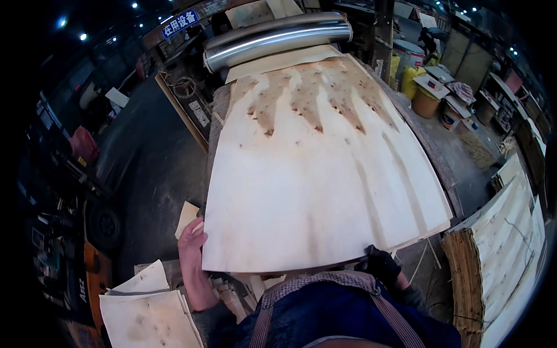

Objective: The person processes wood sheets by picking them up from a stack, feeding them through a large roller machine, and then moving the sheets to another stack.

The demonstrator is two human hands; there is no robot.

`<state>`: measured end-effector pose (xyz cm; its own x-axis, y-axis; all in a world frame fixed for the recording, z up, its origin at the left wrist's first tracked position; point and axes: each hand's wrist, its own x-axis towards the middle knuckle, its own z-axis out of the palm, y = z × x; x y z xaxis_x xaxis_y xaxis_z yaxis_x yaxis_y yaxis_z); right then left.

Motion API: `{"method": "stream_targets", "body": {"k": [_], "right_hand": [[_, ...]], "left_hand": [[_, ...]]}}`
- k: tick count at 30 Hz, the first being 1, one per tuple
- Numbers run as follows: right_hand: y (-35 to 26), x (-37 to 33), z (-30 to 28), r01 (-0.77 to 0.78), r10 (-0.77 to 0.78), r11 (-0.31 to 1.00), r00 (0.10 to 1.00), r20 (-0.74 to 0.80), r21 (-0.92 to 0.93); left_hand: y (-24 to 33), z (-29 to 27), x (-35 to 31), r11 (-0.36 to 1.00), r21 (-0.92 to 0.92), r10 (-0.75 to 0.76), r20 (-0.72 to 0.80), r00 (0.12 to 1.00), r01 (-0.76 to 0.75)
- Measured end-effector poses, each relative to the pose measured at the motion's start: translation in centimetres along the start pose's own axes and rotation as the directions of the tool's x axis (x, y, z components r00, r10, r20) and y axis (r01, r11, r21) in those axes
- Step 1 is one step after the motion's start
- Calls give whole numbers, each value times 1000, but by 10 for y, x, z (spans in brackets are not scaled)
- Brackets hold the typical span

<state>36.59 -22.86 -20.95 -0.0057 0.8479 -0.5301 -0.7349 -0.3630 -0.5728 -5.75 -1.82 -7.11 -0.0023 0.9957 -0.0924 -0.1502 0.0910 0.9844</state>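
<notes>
A large pale wood veneer sheet (290, 191) lies in front of me, with brown knotty streaks across its far part. Its far end reaches toward a shiny metal roller (278, 46). My bare left hand (192, 236) is closed at the sheet's near left edge, fingers bent against it. At the near edge, toward the right corner, my right hand (380, 264) in a black glove grips the sheet. Part of that hand is dark and hard to make out. Another veneer piece (284, 62) lies across the far end, just before the roller.
Stacked veneer (505, 255) stands at the right, more veneer sheets (148, 319) at the lower left. Wood scraps (232, 298) lie below the sheet. Buckets (429, 95) and sacks stand at the far right. A vehicle wheel (105, 224) shows at the left.
</notes>
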Motion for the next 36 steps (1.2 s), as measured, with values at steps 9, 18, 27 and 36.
{"method": "stream_targets", "body": {"k": [9,18,27,36], "right_hand": [[-44,39,13,303,-255,636,950,178,-710],[-143,211,37,222,-252,964,938,239,146],[-125,286,63,160,-229,957,928,295,242],[-15,88,43,-259,180,958,878,443,124]], "left_hand": [[-91,-2,38,997,72,16,31,999,-18],[-175,11,35,230,972,237,-9,971,-47],[-161,8,38,805,581,-121,-42,992,123],[-97,5,35,968,205,-162,88,983,141]]}}
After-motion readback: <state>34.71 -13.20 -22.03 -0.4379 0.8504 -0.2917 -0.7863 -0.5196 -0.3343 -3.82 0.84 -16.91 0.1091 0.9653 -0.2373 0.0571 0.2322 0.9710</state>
